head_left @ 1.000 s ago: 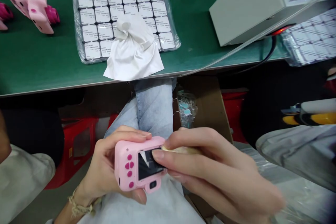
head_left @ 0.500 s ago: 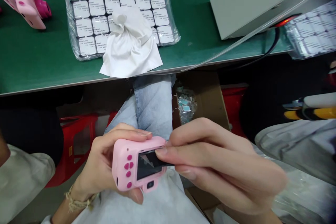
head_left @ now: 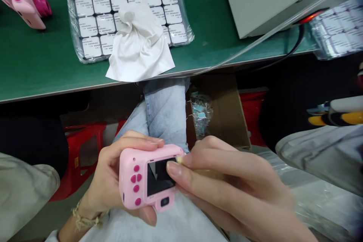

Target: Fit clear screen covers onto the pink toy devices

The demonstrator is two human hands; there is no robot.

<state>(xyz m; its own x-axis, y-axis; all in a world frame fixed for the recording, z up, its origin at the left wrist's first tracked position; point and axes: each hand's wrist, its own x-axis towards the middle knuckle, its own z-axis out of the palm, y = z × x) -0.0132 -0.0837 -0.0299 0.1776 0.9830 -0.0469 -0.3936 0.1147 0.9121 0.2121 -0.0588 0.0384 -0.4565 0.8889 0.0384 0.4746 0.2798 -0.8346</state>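
Shifted since the earlier frame: right hand [head_left: 235, 181], pinching a pale scrap [head_left: 179, 159] at the screen [head_left: 159, 180]; left hand [head_left: 109, 176] gripping pink camera [head_left: 143, 181], short of the tabletop [head_left: 204, 47]'s near edge, I judge light, rigid, smooth, best rim-held.

A hand could pass over the table [head_left: 204, 26] between the tray [head_left: 85, 6] and the box [head_left: 272, 2], though the tube [head_left: 255, 48] slants across that gap's near side. The cloth [head_left: 138, 53] covers the tray's near middle. Around the camera [head_left: 150, 177], both ends are blocked: left hand [head_left: 106, 177], right hand [head_left: 235, 185].
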